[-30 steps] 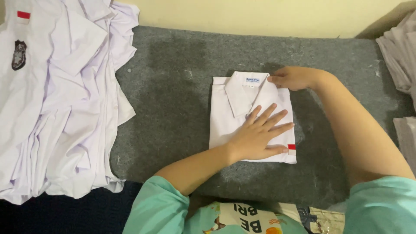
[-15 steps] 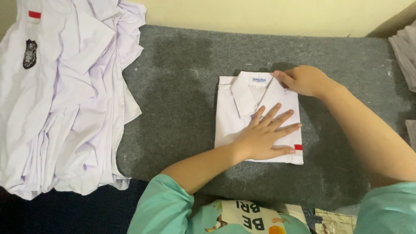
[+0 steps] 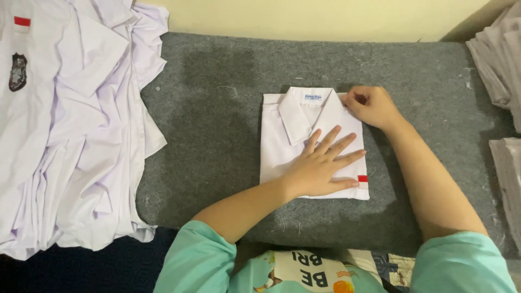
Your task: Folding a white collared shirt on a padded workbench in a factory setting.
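1 folded white shirt (image 3: 309,146), 2 hands

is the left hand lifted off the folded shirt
No, the left hand lies flat, fingers spread, on the folded shirt.

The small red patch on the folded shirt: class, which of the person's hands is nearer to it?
Left. The left hand lies flat on the folded white shirt, fingertips beside the red patch; the right hand grips the collar end.
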